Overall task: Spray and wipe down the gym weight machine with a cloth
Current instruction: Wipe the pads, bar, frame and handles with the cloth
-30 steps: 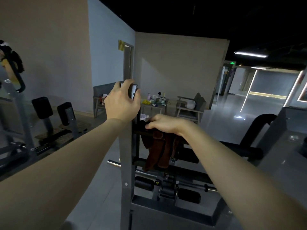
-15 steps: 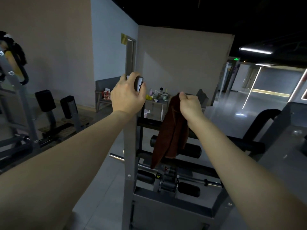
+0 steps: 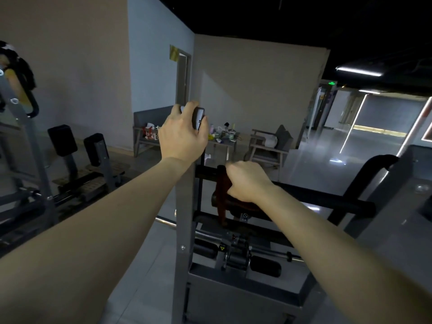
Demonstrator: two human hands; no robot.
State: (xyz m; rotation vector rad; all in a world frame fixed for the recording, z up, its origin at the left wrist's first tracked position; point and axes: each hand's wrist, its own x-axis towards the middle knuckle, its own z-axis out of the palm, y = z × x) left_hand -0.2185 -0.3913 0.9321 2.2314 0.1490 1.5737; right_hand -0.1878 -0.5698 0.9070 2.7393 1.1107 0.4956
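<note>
A grey weight machine stands right in front of me, with its upright post (image 3: 184, 220) rising through the middle of the view. My left hand (image 3: 183, 134) grips the post's dark top cap (image 3: 198, 118). My right hand (image 3: 247, 181) holds a dark brown cloth (image 3: 222, 195) bunched against a black horizontal bar (image 3: 327, 202) of the machine. Part of the cloth hangs below my fist. No spray bottle is in view.
Another grey machine with black pads (image 3: 63, 141) stands at the left. A small cluttered table (image 3: 222, 141) and grey chairs (image 3: 271, 146) sit by the far wall. A black curved arm (image 3: 371, 169) and a grey housing (image 3: 416, 218) are at the right.
My right hand lifted the cloth off the bar and raised it, then brought it back down onto the black bar. My left hand stayed on the post top.
</note>
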